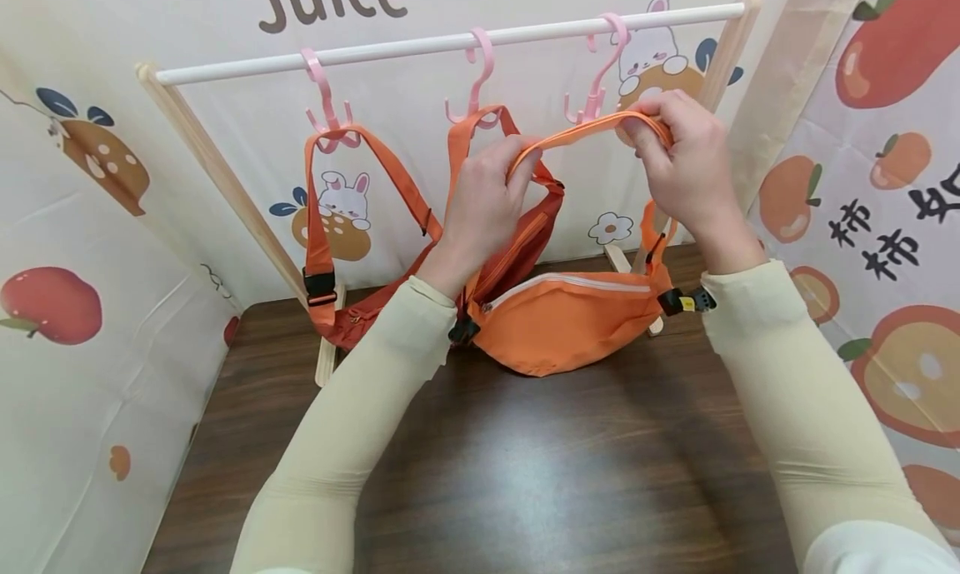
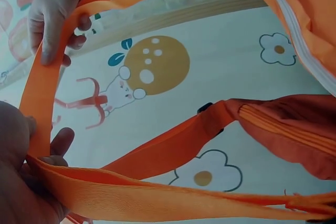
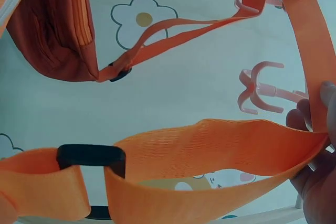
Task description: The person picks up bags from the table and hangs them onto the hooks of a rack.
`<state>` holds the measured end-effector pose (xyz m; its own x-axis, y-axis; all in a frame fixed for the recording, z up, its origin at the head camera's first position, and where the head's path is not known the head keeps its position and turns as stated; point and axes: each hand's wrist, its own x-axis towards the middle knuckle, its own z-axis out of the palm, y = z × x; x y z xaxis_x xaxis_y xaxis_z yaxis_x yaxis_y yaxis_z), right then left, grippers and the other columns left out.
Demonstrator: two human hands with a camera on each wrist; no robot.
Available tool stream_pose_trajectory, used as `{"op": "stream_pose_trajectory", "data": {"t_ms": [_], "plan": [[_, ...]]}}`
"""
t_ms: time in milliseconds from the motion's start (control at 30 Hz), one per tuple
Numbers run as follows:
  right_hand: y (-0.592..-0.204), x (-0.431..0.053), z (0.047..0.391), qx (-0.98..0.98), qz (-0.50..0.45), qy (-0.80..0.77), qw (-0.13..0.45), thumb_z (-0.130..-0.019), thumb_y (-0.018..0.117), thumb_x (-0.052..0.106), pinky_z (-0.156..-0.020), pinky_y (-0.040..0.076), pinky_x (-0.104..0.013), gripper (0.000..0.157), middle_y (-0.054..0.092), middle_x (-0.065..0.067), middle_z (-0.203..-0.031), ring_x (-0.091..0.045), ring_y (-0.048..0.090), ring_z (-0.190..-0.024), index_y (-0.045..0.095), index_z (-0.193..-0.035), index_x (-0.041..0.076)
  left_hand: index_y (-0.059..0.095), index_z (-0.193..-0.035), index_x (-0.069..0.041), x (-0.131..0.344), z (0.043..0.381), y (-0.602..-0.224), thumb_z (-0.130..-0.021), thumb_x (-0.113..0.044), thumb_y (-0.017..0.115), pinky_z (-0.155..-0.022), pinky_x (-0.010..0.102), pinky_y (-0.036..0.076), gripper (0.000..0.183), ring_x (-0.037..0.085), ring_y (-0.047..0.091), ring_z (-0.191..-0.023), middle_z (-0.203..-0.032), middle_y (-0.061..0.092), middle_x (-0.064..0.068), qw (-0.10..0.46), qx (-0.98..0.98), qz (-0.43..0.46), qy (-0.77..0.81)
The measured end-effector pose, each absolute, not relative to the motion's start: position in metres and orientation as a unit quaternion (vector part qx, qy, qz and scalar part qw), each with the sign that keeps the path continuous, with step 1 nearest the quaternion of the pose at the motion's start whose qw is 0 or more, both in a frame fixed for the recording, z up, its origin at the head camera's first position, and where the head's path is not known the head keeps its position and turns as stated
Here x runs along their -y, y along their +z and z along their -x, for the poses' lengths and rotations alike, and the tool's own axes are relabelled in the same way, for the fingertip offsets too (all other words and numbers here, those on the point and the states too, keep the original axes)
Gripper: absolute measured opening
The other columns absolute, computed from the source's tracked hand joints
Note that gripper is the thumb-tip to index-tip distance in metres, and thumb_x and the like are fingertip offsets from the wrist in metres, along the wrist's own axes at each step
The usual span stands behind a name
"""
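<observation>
Both hands pinch the strap (image 1: 581,131) of a bright orange waist bag (image 1: 570,320) and stretch a length of it between them. My left hand (image 1: 487,203) grips one end of that stretch, in front of the middle hook. The other end is in my right hand (image 1: 686,157), close to the right pink hook (image 1: 597,82). Below the hands hangs the bag, its white zipper facing up, low over the table. In the right wrist view, a black slider (image 3: 92,155) sits on the strap.
A white rail (image 1: 420,47) on wooden legs carries pink hooks. Darker orange-red bags hang from the left hook (image 1: 326,99) and the middle hook (image 1: 480,74). Underneath is a dark wooden table (image 1: 525,474), with printed cloth walls around it.
</observation>
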<state>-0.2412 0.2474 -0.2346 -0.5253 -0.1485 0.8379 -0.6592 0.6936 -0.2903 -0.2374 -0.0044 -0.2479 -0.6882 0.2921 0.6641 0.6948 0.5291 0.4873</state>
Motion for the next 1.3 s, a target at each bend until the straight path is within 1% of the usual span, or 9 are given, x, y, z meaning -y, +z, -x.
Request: {"op": "stream_pose_trajectory", "data": {"t_ms": [167, 267, 433, 567, 667, 800, 933, 1067, 1300], "plan": [[-0.226, -0.246, 0.249, 0.823, -0.23, 0.308, 0.419, -0.111, 0.059, 0.027, -0.068, 0.037, -0.021, 0.034, 0.068, -0.012, -0.1, -0.004, 0.046, -0.078, 0.073, -0.117, -0.003, 0.071, -0.132, -0.008, 0.002, 0.242, -0.238, -0.111, -0.027, 0.058, -0.063, 0.027, 0.038, 0.031, 0.018, 0.044, -0.066, -0.081, 0.057, 0.003, 0.265, 0.84, 0.285, -0.38], [-0.222, -0.246, 0.252, 0.825, -0.22, 0.312, 0.416, -0.111, 0.058, 0.029, -0.067, 0.039, -0.02, 0.036, 0.067, -0.01, -0.099, -0.003, 0.049, -0.077, 0.073, -0.119, -0.003, 0.07, -0.134, -0.008, 0.0, 0.246, -0.234, -0.112, -0.028, 0.057, -0.064, 0.026, 0.039, 0.033, 0.018, 0.044, -0.067, -0.082, 0.057, 0.003, 0.261, 0.844, 0.276, -0.379], [-0.219, -0.246, 0.259, 0.828, -0.204, 0.322, 0.41, -0.111, 0.057, 0.032, -0.069, 0.04, -0.02, 0.037, 0.063, 0.001, -0.097, -0.004, 0.05, -0.079, 0.073, -0.121, -0.001, 0.071, -0.134, -0.007, -0.004, 0.253, -0.23, -0.112, -0.027, 0.057, -0.069, 0.025, 0.039, 0.033, 0.019, 0.045, -0.073, -0.085, 0.057, 0.004, 0.262, 0.845, 0.263, -0.384], [-0.218, -0.246, 0.264, 0.826, -0.203, 0.336, 0.405, -0.111, 0.058, 0.03, -0.068, 0.039, -0.022, 0.037, 0.058, 0.01, -0.096, -0.007, 0.048, -0.079, 0.073, -0.12, -0.002, 0.071, -0.134, -0.008, -0.007, 0.259, -0.227, -0.112, -0.027, 0.057, -0.067, 0.025, 0.039, 0.032, 0.019, 0.046, -0.071, -0.084, 0.056, 0.005, 0.263, 0.845, 0.255, -0.389], [-0.219, -0.246, 0.267, 0.827, -0.195, 0.345, 0.398, -0.111, 0.058, 0.031, -0.068, 0.038, -0.024, 0.037, 0.055, 0.012, -0.095, -0.008, 0.047, -0.079, 0.073, -0.12, -0.002, 0.071, -0.135, -0.009, -0.01, 0.261, -0.225, -0.111, -0.027, 0.058, -0.065, 0.025, 0.04, 0.032, 0.02, 0.047, -0.069, -0.084, 0.056, 0.004, 0.254, 0.849, 0.244, -0.395], [-0.22, -0.247, 0.271, 0.836, -0.173, 0.352, 0.385, -0.111, 0.058, 0.032, -0.07, 0.039, -0.024, 0.037, 0.056, 0.01, -0.096, -0.009, 0.047, -0.082, 0.072, -0.123, 0.001, 0.07, -0.136, -0.012, -0.013, 0.264, -0.225, -0.111, -0.029, 0.058, -0.064, 0.026, 0.039, 0.033, 0.021, 0.047, -0.069, -0.086, 0.057, 0.003, 0.232, 0.857, 0.227, -0.4], [-0.221, -0.248, 0.275, 0.847, -0.149, 0.36, 0.363, -0.11, 0.058, 0.033, -0.074, 0.042, -0.023, 0.037, 0.059, 0.006, -0.102, -0.01, 0.049, -0.087, 0.071, -0.127, 0.003, 0.07, -0.136, -0.012, -0.016, 0.267, -0.225, -0.111, -0.03, 0.057, -0.064, 0.027, 0.038, 0.033, 0.021, 0.047, -0.07, -0.084, 0.054, 0.004, 0.22, 0.861, 0.217, -0.403], [-0.223, -0.249, 0.278, 0.855, -0.129, 0.374, 0.337, -0.11, 0.058, 0.034, -0.076, 0.045, -0.023, 0.037, 0.063, 0.001, -0.106, -0.014, 0.051, -0.087, 0.07, -0.129, 0.004, 0.069, -0.137, -0.013, -0.019, 0.269, -0.225, -0.111, -0.032, 0.056, -0.064, 0.027, 0.039, 0.034, 0.021, 0.047, -0.07, -0.083, 0.053, 0.004, 0.212, 0.867, 0.205, -0.401], [-0.228, -0.252, 0.283, 0.866, -0.107, 0.38, 0.308, -0.111, 0.056, 0.036, -0.076, 0.046, -0.024, 0.038, 0.066, -0.002, -0.111, -0.018, 0.052, -0.085, 0.068, -0.131, 0.006, 0.069, -0.137, -0.016, -0.025, 0.271, -0.229, -0.111, -0.033, 0.056, -0.061, 0.028, 0.037, 0.034, 0.021, 0.046, -0.067, -0.08, 0.052, 0.004, 0.204, 0.877, 0.19, -0.392]]}}
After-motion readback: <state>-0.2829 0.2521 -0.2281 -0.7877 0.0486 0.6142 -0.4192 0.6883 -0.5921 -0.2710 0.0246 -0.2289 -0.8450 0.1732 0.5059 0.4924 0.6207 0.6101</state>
